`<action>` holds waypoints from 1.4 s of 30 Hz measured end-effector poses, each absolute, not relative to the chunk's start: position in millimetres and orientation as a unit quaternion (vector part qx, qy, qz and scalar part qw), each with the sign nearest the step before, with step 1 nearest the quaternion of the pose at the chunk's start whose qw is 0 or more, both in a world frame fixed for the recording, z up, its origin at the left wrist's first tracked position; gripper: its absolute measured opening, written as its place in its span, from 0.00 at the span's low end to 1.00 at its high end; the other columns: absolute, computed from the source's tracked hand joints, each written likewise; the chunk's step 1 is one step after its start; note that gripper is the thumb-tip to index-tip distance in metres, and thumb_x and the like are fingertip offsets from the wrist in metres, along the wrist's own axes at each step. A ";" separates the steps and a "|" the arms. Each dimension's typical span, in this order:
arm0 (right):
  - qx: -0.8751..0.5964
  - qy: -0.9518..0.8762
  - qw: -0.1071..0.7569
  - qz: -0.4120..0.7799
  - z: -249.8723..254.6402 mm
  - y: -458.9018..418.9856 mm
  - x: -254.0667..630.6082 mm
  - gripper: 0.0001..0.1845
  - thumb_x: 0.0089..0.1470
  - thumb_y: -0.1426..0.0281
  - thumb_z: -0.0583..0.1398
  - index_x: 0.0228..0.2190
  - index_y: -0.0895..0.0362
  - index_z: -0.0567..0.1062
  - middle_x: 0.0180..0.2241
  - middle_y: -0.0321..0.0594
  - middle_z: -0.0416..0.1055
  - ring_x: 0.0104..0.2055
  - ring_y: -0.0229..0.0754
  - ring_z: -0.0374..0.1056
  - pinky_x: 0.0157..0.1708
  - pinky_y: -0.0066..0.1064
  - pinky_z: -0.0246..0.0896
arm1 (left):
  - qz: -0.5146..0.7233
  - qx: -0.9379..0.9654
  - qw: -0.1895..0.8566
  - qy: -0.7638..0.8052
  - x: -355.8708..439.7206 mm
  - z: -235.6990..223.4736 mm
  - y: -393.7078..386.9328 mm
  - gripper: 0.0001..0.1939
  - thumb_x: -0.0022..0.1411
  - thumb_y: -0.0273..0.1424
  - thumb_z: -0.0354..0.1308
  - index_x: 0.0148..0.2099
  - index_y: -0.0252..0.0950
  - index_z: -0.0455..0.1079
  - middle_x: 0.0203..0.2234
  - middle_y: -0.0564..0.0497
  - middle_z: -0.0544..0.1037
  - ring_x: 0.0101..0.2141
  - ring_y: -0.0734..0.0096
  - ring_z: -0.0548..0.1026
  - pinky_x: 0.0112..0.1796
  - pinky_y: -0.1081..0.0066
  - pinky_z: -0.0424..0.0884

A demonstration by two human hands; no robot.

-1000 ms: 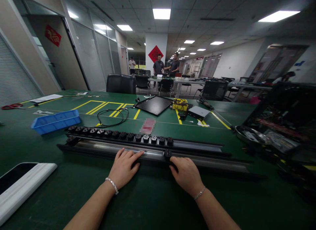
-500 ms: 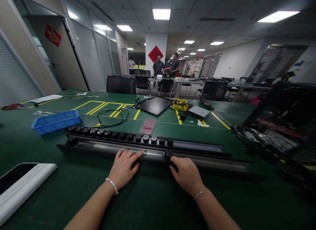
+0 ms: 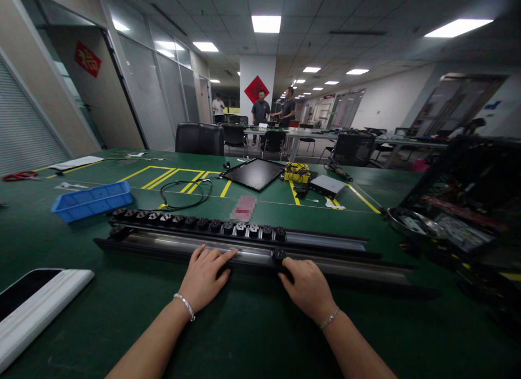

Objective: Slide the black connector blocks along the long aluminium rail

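Block of black plastic, small and squarish, sits inside the long black rail with shiny metal lining. Left hand, loosely spread on the rail, holds nothing and should steady it; right hand, half curled, touches the block, grip unclear: better guide it squarely.

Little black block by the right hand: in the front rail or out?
In. The black block sits inside the front rail, shiny channel showing either side.
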State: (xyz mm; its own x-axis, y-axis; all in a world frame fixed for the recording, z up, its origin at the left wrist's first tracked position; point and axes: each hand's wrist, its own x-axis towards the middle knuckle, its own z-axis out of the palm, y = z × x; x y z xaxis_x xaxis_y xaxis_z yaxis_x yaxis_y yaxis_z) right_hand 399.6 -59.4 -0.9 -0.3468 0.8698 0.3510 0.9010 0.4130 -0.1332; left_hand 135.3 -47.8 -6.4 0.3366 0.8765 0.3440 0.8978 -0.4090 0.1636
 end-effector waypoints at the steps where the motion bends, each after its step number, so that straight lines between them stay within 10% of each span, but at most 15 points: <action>1: -0.541 -0.819 0.187 -0.039 -0.3 -59.6 399.3 0.03 0.52 0.71 0.54 0.31 0.55 0.68 0.26 0.35 0.70 0.30 0.38 0.64 0.35 0.30 0.49 | -0.193 -0.817 0.027 -0.543 135.4 -6.1 -47.9 0.23 0.57 0.30 0.51 0.55 0.50 0.61 0.34 0.55 0.72 0.39 0.67 0.69 0.53 0.55 0.50; 15: -0.540 -0.821 0.184 -0.006 4.7 -64.5 409.4 0.12 0.53 0.74 0.52 0.38 0.51 0.70 0.31 0.34 0.71 0.36 0.39 0.64 0.49 0.38 0.47 | -0.191 -0.817 0.015 -0.544 135.1 -7.2 -48.0 0.23 0.58 0.31 0.51 0.56 0.50 0.60 0.34 0.55 0.72 0.39 0.67 0.69 0.54 0.54 0.49; 42: -0.524 -0.827 0.202 -0.035 -5.3 -63.6 414.9 0.11 0.54 0.73 0.52 0.39 0.53 0.70 0.30 0.36 0.70 0.33 0.38 0.64 0.38 0.32 0.51 | -0.191 -0.816 0.022 -0.545 135.7 -5.2 -48.9 0.22 0.58 0.30 0.51 0.55 0.50 0.61 0.34 0.55 0.72 0.39 0.67 0.69 0.53 0.54 0.49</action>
State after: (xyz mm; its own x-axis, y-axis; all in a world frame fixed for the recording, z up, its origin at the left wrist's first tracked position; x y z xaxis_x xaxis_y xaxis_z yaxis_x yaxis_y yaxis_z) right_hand 414.9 -63.6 -5.3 -0.3691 0.8521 0.3711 0.8804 0.4484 -0.1541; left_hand 135.7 -48.9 -5.2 0.3333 0.8814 0.3348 0.8980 -0.4049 0.1721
